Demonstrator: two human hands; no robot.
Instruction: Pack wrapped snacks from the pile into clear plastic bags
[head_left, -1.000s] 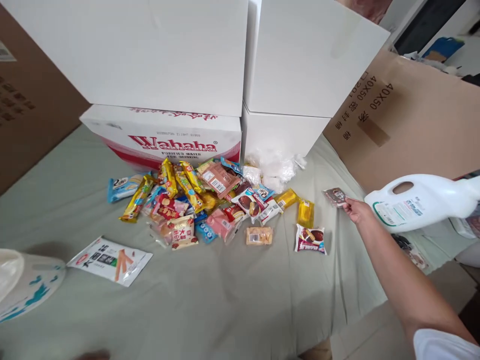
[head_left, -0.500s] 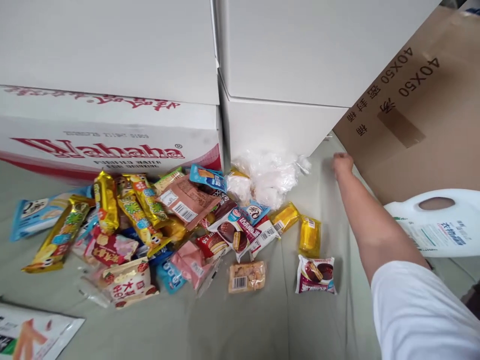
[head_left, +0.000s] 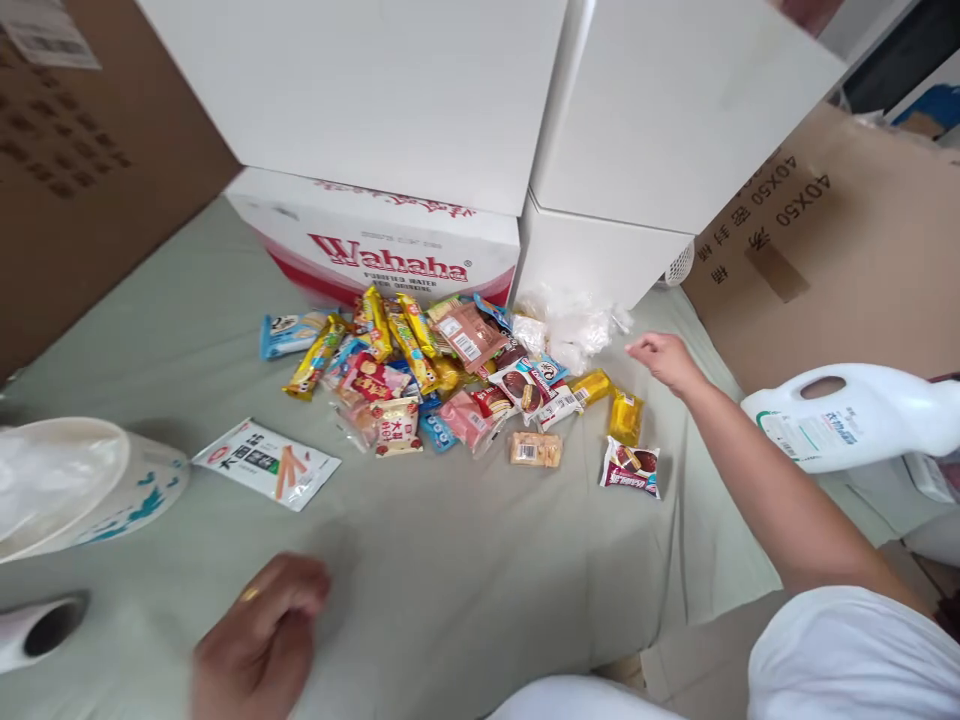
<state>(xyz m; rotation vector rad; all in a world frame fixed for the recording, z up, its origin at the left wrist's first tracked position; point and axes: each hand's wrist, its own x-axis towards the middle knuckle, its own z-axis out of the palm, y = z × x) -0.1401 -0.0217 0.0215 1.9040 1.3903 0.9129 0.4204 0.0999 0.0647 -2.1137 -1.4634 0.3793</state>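
Note:
My right hand reaches over the cloth at the right, fingers pinched together. Whether anything is between the fingertips is too small to tell. Just left of it lies a crumpled clear plastic bag. Below it are a yellow-wrapped snack and a maroon-and-white packaged chocolate pie. My left hand, with a ring on one finger, is curled into a fist near the front edge, and nothing shows in it. Beyond it lies a white snack packet. A pile of wrapped snacks fills the middle.
A white Wahaha carton and white boxes stand behind the pile. Brown cardboard rises at the right, beside a white jug. A white bucket and a roll are at the left.
The view has drawn back and shifted left, showing the bucket and roll. My left hand has come into view. My right hand has moved from beside the cardboard toward the plastic bag.

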